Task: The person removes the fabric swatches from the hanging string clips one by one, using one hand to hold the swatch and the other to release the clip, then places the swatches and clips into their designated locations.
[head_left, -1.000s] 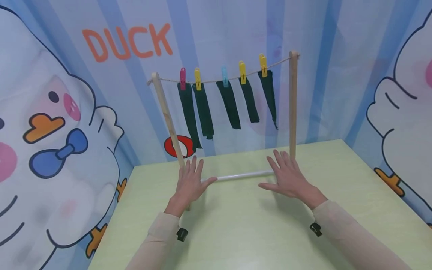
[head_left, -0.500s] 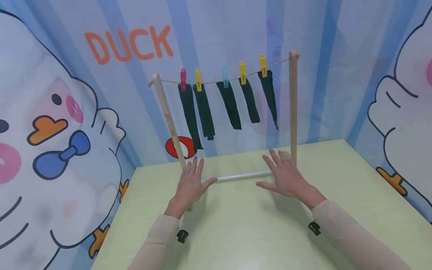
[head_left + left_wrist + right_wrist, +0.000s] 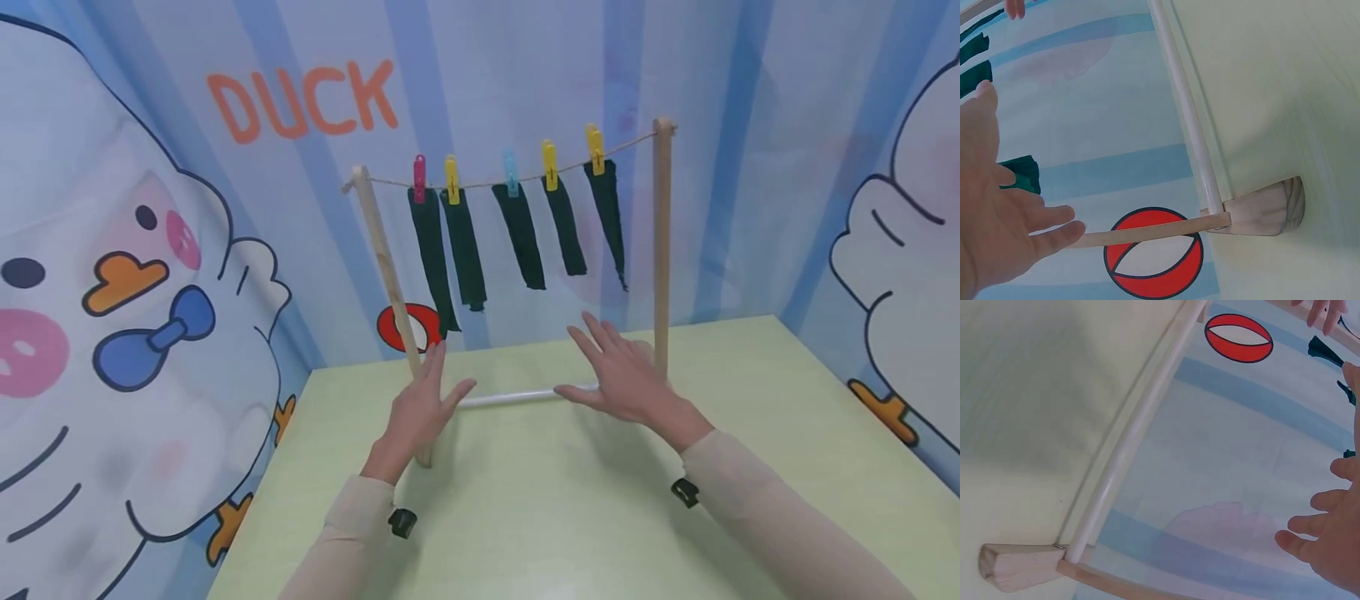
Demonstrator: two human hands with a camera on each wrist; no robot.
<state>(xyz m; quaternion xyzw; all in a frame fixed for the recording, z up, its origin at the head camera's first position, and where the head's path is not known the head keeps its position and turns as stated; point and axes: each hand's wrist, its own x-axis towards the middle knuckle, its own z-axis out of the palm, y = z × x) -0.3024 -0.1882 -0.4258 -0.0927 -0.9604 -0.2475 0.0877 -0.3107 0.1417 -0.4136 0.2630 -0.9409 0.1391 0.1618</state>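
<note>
My left hand (image 3: 415, 414) hovers by the left wooden post (image 3: 381, 242) of a small drying rack, fingers straight and thumb spread. Toward the right post (image 3: 662, 242) my right hand (image 3: 628, 379) is held in the air, its fingers spread. Both hands hold nothing. From the rack's string (image 3: 483, 184) hang several dark green cloth strips (image 3: 519, 237). A red clothespin (image 3: 419, 177), a light blue clothespin (image 3: 512, 173) and several yellow clothespins (image 3: 551, 167) pinch their tops. A white rod (image 3: 1188, 112) joins the posts low down, partly behind the right thumb in the head view.
The rack stands on wooden feet (image 3: 1022, 565) on a pale yellow-green table (image 3: 540, 517). Close behind it hangs a blue striped backdrop (image 3: 495, 75) printed with cartoon ducks and a red and white ball (image 3: 1154, 253).
My right hand has drifted left and slightly up, away from the right post. The left hand's fingers have drawn closer together. The head view has shifted slightly; the hanging strips stay on the string.
</note>
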